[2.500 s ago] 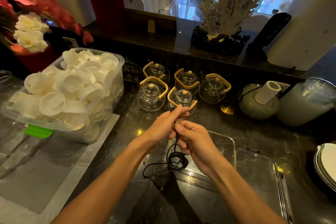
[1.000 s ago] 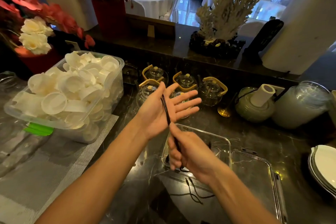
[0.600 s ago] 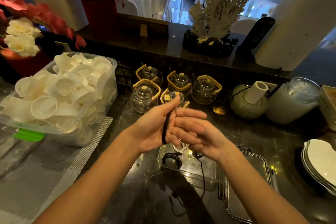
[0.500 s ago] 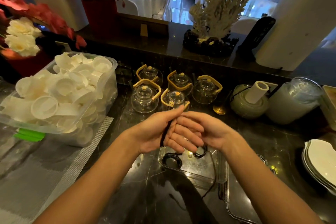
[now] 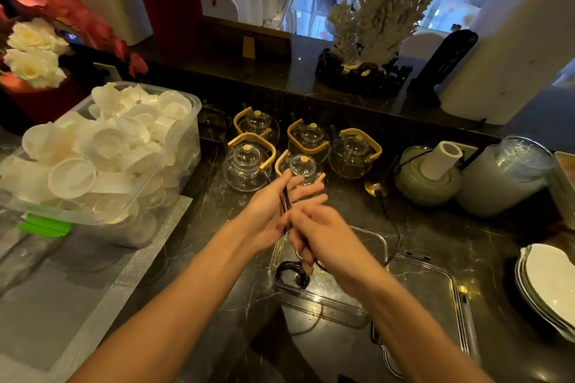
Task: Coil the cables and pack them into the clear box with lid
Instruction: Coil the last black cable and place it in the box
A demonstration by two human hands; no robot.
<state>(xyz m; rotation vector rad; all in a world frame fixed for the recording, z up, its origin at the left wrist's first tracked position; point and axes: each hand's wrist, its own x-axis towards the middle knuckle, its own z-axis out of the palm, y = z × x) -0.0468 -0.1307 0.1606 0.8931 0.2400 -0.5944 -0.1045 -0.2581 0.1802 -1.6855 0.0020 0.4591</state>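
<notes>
My left hand (image 5: 267, 211) is held flat with fingers stretched, and a black cable (image 5: 284, 202) is wound across its palm in several turns. My right hand (image 5: 320, 233) grips the loose part of that cable just below and to the right, over the clear box (image 5: 367, 258). The cable's free end trails down past the box's front edge. A coiled black cable (image 5: 291, 274) lies inside the box at its left end. The clear lid (image 5: 435, 298) lies flat on the dark counter to the right of the box.
A big clear tub of white plastic cups (image 5: 102, 158) stands at left on a grey mat (image 5: 77, 289). Several glass teapots (image 5: 249, 165) sit behind my hands. Jars (image 5: 504, 174) and stacked white plates (image 5: 547, 289) are at right.
My right hand has swung from above my left hand's fingers down below them, carrying the cable around the palm. Earlier I set a coiled cable into the box.
</notes>
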